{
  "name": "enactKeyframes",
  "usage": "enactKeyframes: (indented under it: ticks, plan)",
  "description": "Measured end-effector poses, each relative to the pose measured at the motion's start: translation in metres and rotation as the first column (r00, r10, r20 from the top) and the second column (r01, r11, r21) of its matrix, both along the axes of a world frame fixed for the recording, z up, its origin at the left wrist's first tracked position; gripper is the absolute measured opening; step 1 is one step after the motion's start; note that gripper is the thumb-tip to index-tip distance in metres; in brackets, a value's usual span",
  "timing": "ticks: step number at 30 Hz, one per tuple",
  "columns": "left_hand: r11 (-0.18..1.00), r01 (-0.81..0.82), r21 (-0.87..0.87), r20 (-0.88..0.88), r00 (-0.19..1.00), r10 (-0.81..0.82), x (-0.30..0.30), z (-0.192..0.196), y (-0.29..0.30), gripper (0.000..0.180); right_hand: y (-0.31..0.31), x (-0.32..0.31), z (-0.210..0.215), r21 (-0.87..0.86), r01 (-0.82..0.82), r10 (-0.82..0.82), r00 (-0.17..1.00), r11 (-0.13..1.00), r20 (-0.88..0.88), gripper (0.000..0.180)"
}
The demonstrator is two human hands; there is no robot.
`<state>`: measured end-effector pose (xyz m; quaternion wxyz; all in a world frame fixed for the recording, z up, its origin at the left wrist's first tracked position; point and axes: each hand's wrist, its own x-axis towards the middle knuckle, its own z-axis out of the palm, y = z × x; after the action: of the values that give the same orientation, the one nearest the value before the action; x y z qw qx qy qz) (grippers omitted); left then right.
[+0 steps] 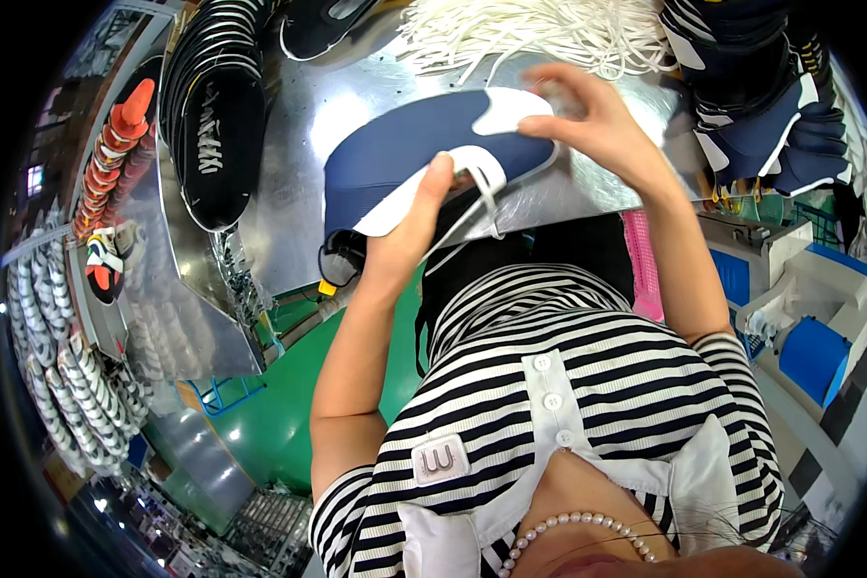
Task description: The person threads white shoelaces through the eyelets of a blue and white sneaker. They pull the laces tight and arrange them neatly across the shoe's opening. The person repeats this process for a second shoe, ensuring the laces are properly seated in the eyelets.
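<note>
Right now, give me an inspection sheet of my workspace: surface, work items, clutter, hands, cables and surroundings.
Surface: shiny metal table.
Work items: navy-and-white shoe upper in hand, white lace looping from its opening.
Clutter: loose pile of white laces at the far edge; stacked black uppers left; navy-and-white pieces right.
Hands: left hand grips the upper, thumb on top; right hand has its thumb at the white end patch, fingers blurred.
Cables: nothing clearly seen.
Surroundings: green floor; orange items beyond the table's left side.
</note>
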<state>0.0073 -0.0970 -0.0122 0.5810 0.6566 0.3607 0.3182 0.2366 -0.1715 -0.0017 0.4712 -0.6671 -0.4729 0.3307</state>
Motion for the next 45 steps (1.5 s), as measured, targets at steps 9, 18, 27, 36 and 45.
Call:
enactKeyframes:
  ticks: [9,18,27,36,45]
  plan:
    - [0.832,0.467,0.301,-0.604,0.768,-0.213,-0.009,0.023,0.018,0.042,0.037,0.000,-0.026,-0.014,0.176,-0.160,0.860,0.984,-0.484,0.028]
    - [0.733,0.288,0.617,-0.451,0.892,0.028,0.004,0.017,0.012,0.018,0.004,-0.059,-0.046,-0.062,-0.106,0.072,0.912,0.992,-0.404,0.018]
    - [0.888,-0.004,0.459,-0.152,0.985,0.084,0.011,0.080,0.044,0.019,-0.160,-0.022,-0.065,-0.361,-0.282,0.320,0.946,0.889,0.048,0.010]
    - [0.870,0.472,0.144,-0.761,0.615,-0.208,0.014,0.029,0.029,0.031,-0.022,-0.022,-0.007,0.074,-0.050,0.066,0.973,0.996,-0.221,0.014]
    - [0.767,0.562,0.308,-0.809,0.580,-0.100,0.042,0.039,0.025,0.028,0.054,-0.008,-0.026,0.236,-0.105,0.114,0.993,0.966,-0.025,0.024]
